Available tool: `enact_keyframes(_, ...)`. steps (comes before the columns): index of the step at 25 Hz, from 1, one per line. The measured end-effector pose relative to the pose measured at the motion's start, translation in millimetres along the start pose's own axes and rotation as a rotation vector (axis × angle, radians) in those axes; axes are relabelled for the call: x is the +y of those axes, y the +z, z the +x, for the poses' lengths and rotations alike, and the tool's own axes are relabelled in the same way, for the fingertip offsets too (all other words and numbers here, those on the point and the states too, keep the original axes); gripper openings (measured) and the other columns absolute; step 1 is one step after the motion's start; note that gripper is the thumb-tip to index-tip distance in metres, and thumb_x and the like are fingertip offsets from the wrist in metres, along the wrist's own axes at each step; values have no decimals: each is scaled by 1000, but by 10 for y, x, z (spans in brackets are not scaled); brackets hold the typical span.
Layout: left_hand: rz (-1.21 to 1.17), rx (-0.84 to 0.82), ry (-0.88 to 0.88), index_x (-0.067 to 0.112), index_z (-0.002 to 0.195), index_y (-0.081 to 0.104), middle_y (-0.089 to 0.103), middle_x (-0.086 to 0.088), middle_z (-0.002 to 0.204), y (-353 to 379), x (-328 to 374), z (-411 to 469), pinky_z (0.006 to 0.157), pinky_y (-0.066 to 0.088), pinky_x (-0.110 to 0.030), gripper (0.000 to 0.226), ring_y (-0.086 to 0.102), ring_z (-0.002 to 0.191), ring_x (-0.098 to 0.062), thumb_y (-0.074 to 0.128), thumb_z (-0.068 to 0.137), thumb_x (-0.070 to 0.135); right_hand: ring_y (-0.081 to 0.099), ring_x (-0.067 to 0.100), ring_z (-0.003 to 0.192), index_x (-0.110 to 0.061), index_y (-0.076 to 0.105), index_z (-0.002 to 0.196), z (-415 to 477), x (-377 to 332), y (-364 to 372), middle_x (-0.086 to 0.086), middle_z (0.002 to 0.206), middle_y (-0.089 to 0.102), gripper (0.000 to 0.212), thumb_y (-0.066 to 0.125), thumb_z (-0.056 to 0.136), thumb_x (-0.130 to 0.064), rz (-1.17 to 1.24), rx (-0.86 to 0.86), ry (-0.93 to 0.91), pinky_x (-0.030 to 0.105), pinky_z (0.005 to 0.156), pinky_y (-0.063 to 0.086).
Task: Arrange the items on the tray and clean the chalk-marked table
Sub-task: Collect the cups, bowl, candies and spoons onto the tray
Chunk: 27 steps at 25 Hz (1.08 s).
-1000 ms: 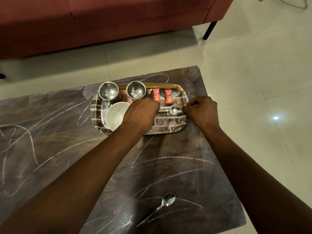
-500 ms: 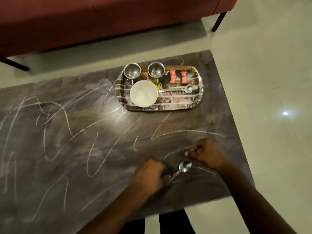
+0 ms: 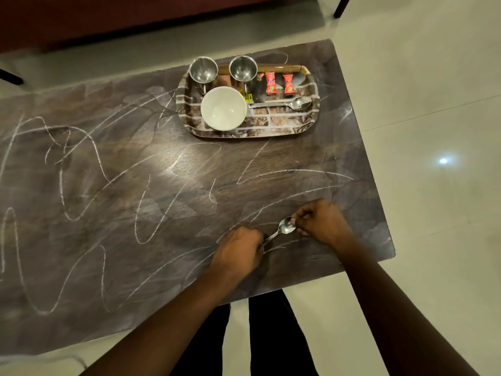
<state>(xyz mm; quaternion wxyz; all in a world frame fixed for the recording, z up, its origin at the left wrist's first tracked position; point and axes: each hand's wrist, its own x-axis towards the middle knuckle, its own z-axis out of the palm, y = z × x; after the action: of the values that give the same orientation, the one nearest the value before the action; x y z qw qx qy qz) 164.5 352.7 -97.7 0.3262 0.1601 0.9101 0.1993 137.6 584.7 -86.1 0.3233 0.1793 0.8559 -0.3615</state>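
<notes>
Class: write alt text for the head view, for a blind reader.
A person's left hand and right hand hold a spoon at the chalk-marked table. Farther off, a tray holds two steel cups, a white bowl, two red sachets, another spoon.

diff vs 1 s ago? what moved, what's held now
Both hands pulled back from the tray to the table's near edge. The left hand now holds the loose spoon by its handle, and the right hand pinches its bowl end. Unchanged: steel cups, white bowl, red packets and the other spoon on the tray; chalk marks uncleaned.
</notes>
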Motion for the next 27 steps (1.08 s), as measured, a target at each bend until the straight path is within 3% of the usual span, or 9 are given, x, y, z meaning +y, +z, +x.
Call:
enact_keyframes(8, 126, 156, 95, 27, 107, 78, 73, 2, 97, -829, -60, 468, 80, 57, -32, 18, 70, 90, -21, 67, 94, 33, 77, 11, 59, -11, 79, 85, 266, -295, -431, 5, 69, 79, 7, 84, 89, -10, 329, 74, 6, 20, 57, 60)
enact_keyframes(12, 162, 240, 69, 25, 104, 81, 78, 0, 100, -1387, 87, 935, 80, 57, -33, 18, 73, 93, -24, 72, 91, 33, 81, 20, 72, -10, 78, 85, 565, -558, -806, 5, 74, 81, 8, 85, 88, -9, 426, 174, -32, 28, 66, 66)
enact_keyframes(18, 306, 329, 56, 20, 99, 83, 79, -7, 97, -1887, 360, 1680, 72, 46, -33, 16, 73, 94, -30, 72, 87, 24, 79, 17, 75, -21, 84, 85, 1110, -781, -1330, -2, 76, 80, 11, 88, 85, -31, 255, 393, -80, 37, 80, 66)
enact_keyframes(20, 340, 337, 46, 20, 101, 83, 80, -7, 97, -1941, 410, 1861, 75, 52, -35, 17, 74, 92, -30, 72, 88, 22, 78, 18, 80, -18, 86, 90, 1266, -784, -1425, 0, 84, 81, 14, 88, 84, -31, 223, 409, -80, 39, 85, 65)
enact_keyframes(24, 376, 294, 40, 21, 105, 81, 80, -9, 102, -1955, 398, 2150, 82, 57, -38, 19, 74, 97, -32, 71, 89, 21, 74, 9, 63, -23, 83, 78, 1482, -795, -1485, -7, 69, 77, 7, 88, 83, -25, 180, 377, -69, 37, 71, 68)
enact_keyframes(27, 389, 270, 31, 21, 107, 81, 80, -9, 104, -1938, 339, 2260, 83, 55, -37, 20, 73, 99, -33, 72, 89, 21, 70, 2, 54, -32, 74, 61, 1592, -791, -1464, -17, 60, 73, 27, 87, 82, -23, 134, 335, -70, 30, 60, 64)
